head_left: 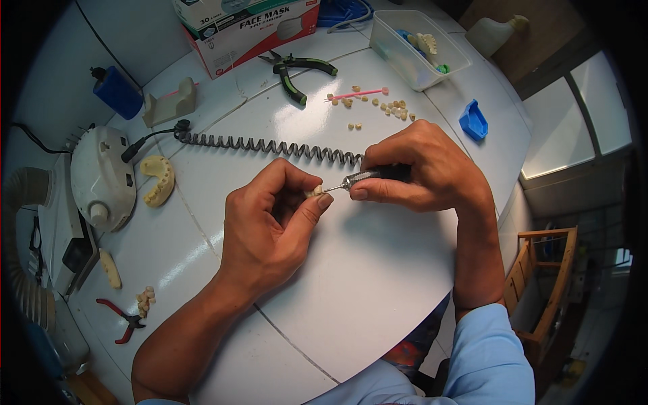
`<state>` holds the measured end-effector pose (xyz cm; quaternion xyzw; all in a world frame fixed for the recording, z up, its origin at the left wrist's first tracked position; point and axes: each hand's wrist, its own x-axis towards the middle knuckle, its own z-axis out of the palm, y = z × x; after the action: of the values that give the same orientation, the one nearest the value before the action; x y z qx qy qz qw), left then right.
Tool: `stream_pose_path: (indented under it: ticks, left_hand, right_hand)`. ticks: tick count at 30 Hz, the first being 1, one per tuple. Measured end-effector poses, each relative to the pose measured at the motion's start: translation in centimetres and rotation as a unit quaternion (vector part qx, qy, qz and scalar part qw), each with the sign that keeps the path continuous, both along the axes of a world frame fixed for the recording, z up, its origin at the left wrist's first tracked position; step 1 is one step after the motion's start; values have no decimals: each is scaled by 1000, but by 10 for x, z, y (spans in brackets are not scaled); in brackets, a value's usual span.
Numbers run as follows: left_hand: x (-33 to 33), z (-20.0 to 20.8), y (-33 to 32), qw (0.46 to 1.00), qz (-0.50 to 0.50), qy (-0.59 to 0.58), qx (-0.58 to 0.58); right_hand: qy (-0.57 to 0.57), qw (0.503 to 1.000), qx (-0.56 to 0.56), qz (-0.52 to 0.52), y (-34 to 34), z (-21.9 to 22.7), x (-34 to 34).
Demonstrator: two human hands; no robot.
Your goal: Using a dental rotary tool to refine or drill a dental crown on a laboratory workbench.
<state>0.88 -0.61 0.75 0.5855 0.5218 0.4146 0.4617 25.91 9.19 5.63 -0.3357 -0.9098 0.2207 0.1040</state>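
Between the thumb and forefinger of my left hand is pinched a small cream-coloured dental crown, partly hidden by the fingertips. My right hand grips a dark rotary handpiece, its metal nose pointing left. The thin bur in the nose reaches the crown and appears to touch it. A black coiled cord runs from the handpiece to the white control box at the left.
Loose tooth-coloured pieces lie beyond my hands with a pink stick. Pliers, a mask box, a plastic tub and a blue tray stand farther back. Leftward are a dental cast and red-handled nippers.
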Motion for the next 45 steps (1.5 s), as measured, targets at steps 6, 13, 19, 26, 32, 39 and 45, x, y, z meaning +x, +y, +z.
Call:
stream_pose_path:
  ticks: [6,13,19,26,32,39,45]
  left_hand:
    - [0,1,0,1000,-2,3,-9]
    - [0,0,0,1000,-1,9,-6]
    - [1,0,1,1000,-2,10,4]
    - [2,4,0,1000,6,7,-3]
    - [3,-1,1,999,23,4,21]
    - [3,-3,1,999,32,18,33]
    - [5,-2,1,998,52,12,35]
  right_hand:
    - [-8,1000,-8,-5,0,1,0]
    - [-9,1000,2,-11,1,-1,-1]
    - [-5,1000,-5,-11,0,0,-1]
    - [-9,1000,-2,-10,-1,1,1]
    - [-2,1000,6,2,-1,-1,0]
    - [-5,1000,3,-6,-1,-2,1]
    - [-15,1000,9,-4,-2,-1,-1]
